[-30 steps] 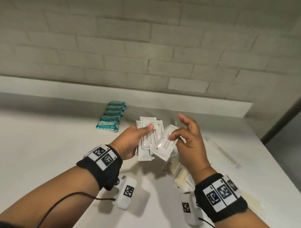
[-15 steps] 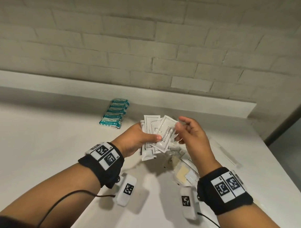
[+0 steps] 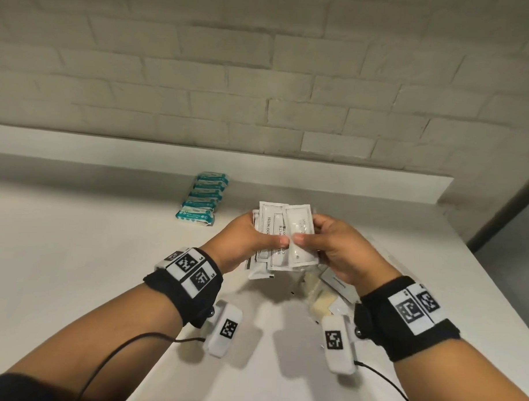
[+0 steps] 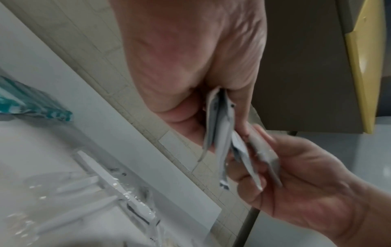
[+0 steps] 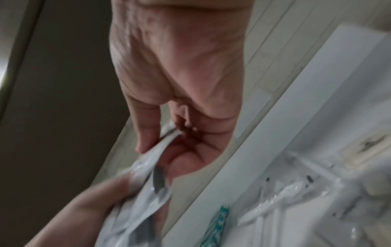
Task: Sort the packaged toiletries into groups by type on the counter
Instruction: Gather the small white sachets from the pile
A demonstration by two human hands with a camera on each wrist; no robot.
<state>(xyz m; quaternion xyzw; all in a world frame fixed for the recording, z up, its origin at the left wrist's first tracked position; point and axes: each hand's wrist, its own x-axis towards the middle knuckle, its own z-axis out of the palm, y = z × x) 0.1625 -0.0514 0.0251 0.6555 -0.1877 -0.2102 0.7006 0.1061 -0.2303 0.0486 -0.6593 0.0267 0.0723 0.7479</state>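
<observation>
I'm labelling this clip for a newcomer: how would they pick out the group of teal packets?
Start at the white counter under the brick wall. Near its raised back ledge, left of the left hand, lies a neat row of teal packets. Everything else nearby is white or clear.

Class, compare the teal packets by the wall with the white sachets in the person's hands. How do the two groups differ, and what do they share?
The teal packets are teal and white; the white sachets are white with dark print. The teal packets lie on the counter in a neat row; the white sachets are fanned unevenly. No hand touches the teal packets; the left hand and right hand grip the white sachets. Both are groups of several similar packages.
</observation>
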